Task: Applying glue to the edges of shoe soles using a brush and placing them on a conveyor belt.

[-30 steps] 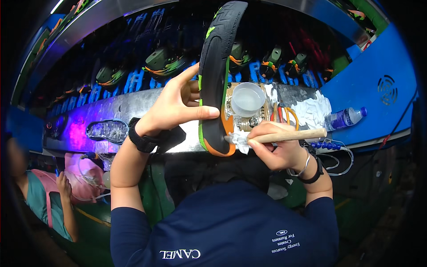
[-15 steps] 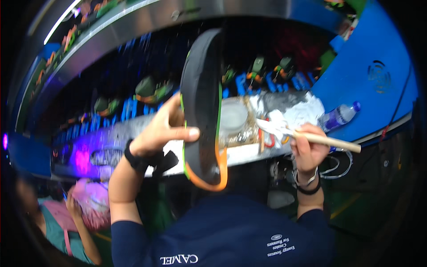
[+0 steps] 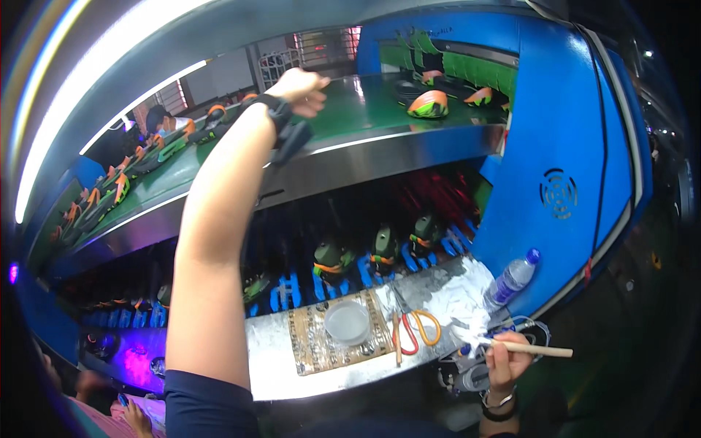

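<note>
Pale wooden stick (image 3: 544, 350), crumpled white cloth (image 3: 472, 334) at left end, sits nearly level in right hand (image 3: 505, 363)

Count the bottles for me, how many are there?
1: the clear bottle is beside the crumpled white material, above the right hand in the picture. Others may be hidden.

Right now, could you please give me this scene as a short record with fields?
left hand: raised over the green belt, nothing visible in it
right hand: holding a wooden handle, white cloth at its tip
bench: cup on a brown board, scissors beside the board
bench end: white wipes, purple-labelled bottle beside them
belt: orange-and-green shoe parts
behind bench: dark green shoes, blue supports
</note>
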A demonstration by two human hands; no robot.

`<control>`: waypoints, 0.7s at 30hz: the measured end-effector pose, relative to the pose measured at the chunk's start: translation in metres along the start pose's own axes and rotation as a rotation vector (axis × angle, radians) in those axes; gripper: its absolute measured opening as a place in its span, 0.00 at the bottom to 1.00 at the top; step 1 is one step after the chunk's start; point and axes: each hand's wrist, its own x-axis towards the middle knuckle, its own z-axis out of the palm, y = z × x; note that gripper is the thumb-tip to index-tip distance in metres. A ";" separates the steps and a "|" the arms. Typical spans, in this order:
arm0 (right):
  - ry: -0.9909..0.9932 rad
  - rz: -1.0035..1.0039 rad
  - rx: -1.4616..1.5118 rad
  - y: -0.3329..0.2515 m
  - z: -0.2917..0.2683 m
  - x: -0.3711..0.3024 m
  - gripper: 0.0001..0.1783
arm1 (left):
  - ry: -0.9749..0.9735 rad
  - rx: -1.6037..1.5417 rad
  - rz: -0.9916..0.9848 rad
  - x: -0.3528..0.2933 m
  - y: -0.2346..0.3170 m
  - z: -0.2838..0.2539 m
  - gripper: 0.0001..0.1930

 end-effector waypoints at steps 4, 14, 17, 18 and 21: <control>0.098 0.079 -0.039 0.016 -0.013 0.014 0.09 | 0.241 0.726 0.016 0.005 -0.051 -0.101 0.11; 0.011 -0.066 -0.078 0.028 0.018 0.053 0.07 | 0.572 1.262 -0.304 0.066 -0.120 -0.185 0.24; 0.019 -0.038 -0.103 0.028 0.029 0.055 0.07 | 0.129 1.560 -0.353 0.080 -0.119 -0.170 0.26; 0.023 -0.025 -0.097 0.029 0.032 0.055 0.07 | 0.001 1.444 -0.415 0.081 -0.115 -0.167 0.25; -0.023 -0.038 -0.091 0.036 0.035 0.054 0.06 | 0.122 1.317 -0.389 0.068 -0.103 -0.159 0.19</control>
